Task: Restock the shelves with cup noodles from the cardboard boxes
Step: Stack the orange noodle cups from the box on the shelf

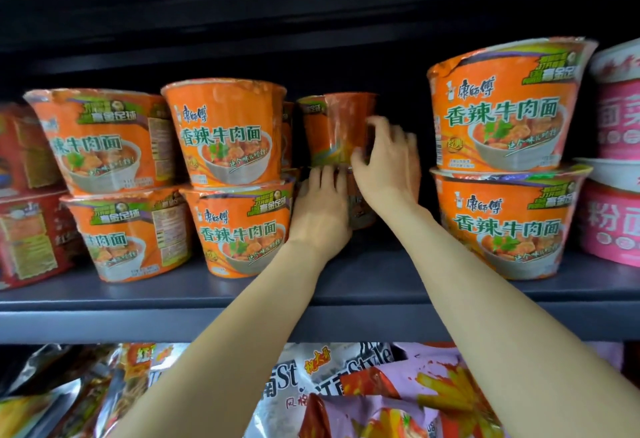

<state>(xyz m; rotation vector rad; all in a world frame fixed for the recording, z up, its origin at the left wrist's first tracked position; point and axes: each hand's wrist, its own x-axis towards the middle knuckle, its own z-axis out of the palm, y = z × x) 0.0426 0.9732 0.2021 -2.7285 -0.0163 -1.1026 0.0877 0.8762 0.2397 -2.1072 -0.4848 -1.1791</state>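
Orange cup noodle bowls stand two high on a dark grey shelf (381, 294). Deep in the gap at the middle, an upper orange cup (334, 126) sits on a lower cup (362, 207) that my hands mostly hide. My left hand (320, 211) lies against the front of the lower cup, fingers straight and pointing up. My right hand (386, 164) reaches to the right side of the upper cup, its fingers curled at the cup's lower edge. A front stack of two cups (230, 174) stands to the left, another stack (502, 160) to the right.
Further orange cups (104, 140) and red boxes (24, 195) fill the shelf's left end; pink bowls (616, 174) stand at the right. A dark shelf (277, 5) overhangs above. Bagged noodle packets (346, 392) lie on the shelf below.
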